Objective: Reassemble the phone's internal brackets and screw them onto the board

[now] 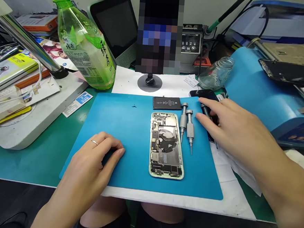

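Observation:
An opened phone [167, 146] lies on the blue mat [94, 120], its circuit boards and bare inside showing. Just behind it is a black phone battery [167, 103]. Two grey precision screwdrivers, a nearer one [190, 130] and a farther one [183, 119], lie side by side to its right. My left hand [94, 158] rests on the mat left of the phone, fingers curled and thumb tip against the index finger, with nothing visible in them. Over the mat's right edge, my right hand [232, 121] has thumb and index finger apart around a slim black tool [206, 112]; whether it touches is unclear.
A green drink bottle [86, 47] and a dark-screened device [116, 24] stand back left. Behind the mat is a round stand [149, 82]. A glass jar [217, 73] and a blue machine [257, 90] are at right. Boxes crowd the white platform [43, 110] at left.

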